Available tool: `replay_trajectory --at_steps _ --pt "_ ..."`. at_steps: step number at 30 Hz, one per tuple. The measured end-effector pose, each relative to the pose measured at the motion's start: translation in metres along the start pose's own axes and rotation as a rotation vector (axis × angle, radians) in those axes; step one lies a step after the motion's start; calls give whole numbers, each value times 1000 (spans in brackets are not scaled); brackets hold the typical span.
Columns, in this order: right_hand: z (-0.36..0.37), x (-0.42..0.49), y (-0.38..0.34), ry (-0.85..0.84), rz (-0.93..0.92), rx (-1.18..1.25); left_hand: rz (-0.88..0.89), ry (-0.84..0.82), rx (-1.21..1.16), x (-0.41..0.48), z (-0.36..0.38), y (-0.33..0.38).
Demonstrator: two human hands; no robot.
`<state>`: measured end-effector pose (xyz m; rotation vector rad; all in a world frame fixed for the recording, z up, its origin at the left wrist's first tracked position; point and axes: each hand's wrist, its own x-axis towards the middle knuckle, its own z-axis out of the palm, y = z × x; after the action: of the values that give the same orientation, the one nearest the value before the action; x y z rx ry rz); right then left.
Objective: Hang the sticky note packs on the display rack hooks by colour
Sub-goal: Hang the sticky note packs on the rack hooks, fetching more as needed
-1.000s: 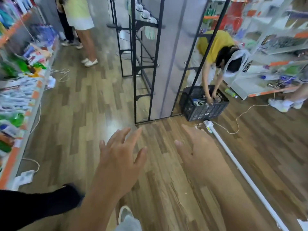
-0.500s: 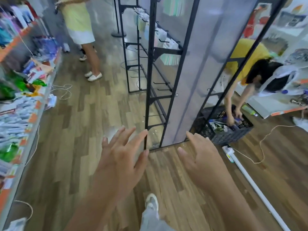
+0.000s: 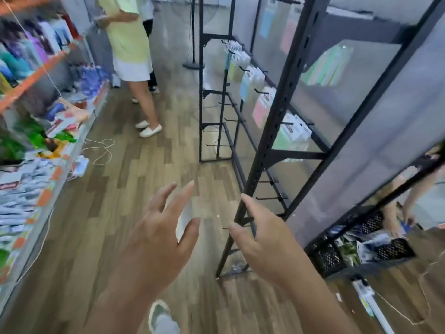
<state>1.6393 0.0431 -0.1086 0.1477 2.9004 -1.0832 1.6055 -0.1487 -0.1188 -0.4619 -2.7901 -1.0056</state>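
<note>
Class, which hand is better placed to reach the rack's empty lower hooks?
Probably right: the right hand overlaps the rack post, near the empty hooks; the left hand is over the floor, farther left. Both are open.

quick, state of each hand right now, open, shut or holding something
left hand: open, fingers spread, holding nothing
right hand: open, fingers relaxed, holding nothing

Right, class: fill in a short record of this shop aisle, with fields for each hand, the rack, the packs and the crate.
left hand: open, fingers spread
right hand: open, in front of the rack's post
display rack: black, standing upright
sticky note packs: blue, pink and green, hanging on upper hooks
lower hooks: bare
crate: black, on the floor beyond the rack, goods inside
</note>
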Motion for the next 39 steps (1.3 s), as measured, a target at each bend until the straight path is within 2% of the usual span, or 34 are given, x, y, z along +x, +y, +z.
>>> replay_trajectory --at_steps 6,14,19,22,28,34,37,39 --pt "20 142 -42 116 -44 -17 63 21 -49 140 -8 -73" --pt "-13 290 -74 577 128 12 274 -72 -71 325 -21 -104" --pt "-42 347 -63 740 256 90 402 -156 -177 421 5 -94" --pt "-60 389 -48 892 302 78 487 -184 -214 479 24 -80" --pt "-98 469 -22 1237 255 -95 644 -207 -283 584 57 -33" --pt "-120 500 -11 1622 154 -323 731 -243 -357 664 88 1" --pt "-125 503 -2 1763 269 -348 723 -272 -426 696 104 18" --pt "-130 503 -1 1827 387 -250 660 -298 -507 715 112 28"
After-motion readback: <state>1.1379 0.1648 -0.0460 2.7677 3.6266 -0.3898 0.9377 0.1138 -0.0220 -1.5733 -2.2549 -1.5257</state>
